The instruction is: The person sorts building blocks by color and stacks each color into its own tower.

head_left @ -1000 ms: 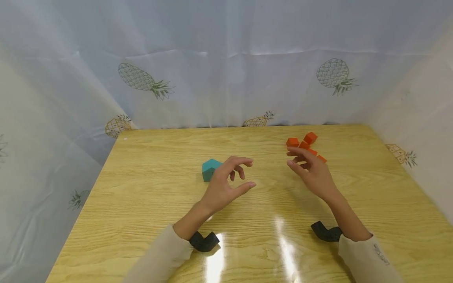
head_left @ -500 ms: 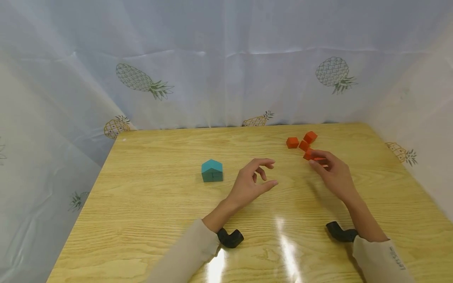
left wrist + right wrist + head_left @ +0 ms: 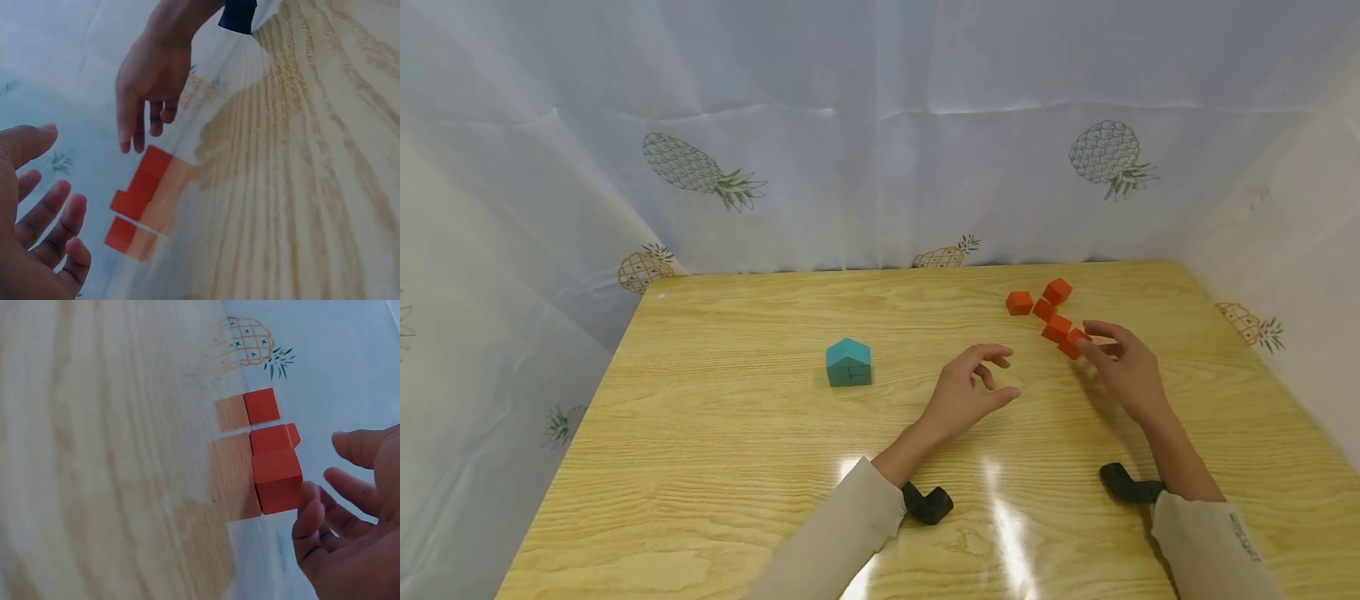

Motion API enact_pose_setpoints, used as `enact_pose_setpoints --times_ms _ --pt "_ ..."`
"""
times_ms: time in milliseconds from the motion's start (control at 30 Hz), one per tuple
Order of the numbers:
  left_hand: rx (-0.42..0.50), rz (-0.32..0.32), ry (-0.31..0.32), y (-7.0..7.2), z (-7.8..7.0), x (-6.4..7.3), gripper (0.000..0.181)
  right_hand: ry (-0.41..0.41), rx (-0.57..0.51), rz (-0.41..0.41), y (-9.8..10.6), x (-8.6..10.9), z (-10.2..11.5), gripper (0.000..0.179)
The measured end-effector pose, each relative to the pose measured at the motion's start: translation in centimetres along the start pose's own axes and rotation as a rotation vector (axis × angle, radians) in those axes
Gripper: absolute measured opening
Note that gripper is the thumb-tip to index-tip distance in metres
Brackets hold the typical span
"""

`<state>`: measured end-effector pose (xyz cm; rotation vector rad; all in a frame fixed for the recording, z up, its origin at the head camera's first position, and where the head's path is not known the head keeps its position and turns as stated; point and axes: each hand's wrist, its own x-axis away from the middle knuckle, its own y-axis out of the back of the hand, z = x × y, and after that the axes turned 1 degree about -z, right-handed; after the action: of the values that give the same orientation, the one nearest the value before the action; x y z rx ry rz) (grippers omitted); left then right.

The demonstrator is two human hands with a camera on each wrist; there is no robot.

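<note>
Several red cubes (image 3: pixel 1057 328) lie in a loose line at the right of the wooden table, a few touching. My right hand (image 3: pixel 1126 371) is beside the nearest red cube (image 3: pixel 1073 344), its thumb tip overlapping that cube's edge in the head view. In the right wrist view the fingers (image 3: pixel 342 506) are spread apart, fingertips close by the cube. My left hand (image 3: pixel 966 396) hovers left of the cubes with relaxed, parted fingers and holds nothing. A small teal house-shaped block (image 3: pixel 848 363) stands further left, with seam lines on its front.
The table (image 3: pixel 715 467) has a light wood grain and a glossy reflection near its front. White curtains (image 3: pixel 820 192) printed with pineapples hang behind it and at both sides. Black curved wrist pieces (image 3: pixel 928 505) sit below both hands.
My left hand has moved right, away from the teal block. My right hand has shifted right along the red cubes and a little back, uncovering several. The near cubes sit slightly differently.
</note>
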<state>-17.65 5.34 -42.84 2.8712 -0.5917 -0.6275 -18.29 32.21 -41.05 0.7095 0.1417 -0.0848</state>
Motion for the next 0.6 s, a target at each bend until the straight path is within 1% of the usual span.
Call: enact_pose_setpoints --times_ms 100,167,267,433,600 --pt "0.001 -0.006 0.021 -0.9 0.5 -0.3 0.046 -0.04 -0.022 0.047 0.1 -0.1 -0.7 0.054" --pt "0.003 -0.009 0.031 -1.4 0.7 -0.5 0.046 -0.062 -0.017 0.074 0.1 -0.3 -1.0 0.054" --pt "0.006 -0.01 0.045 -2.1 1.0 -0.8 0.046 -0.081 0.009 0.085 -0.1 -0.4 -1.2 0.051" --pt "-0.003 -0.017 0.079 -3.2 1.2 -1.4 0.046 -0.072 0.053 0.069 -0.3 -0.4 -1.1 0.044" --pt "-0.005 -0.029 0.106 -3.9 1.2 -1.8 0.044 -0.041 0.087 0.096 -0.3 -0.5 -1.3 0.043"
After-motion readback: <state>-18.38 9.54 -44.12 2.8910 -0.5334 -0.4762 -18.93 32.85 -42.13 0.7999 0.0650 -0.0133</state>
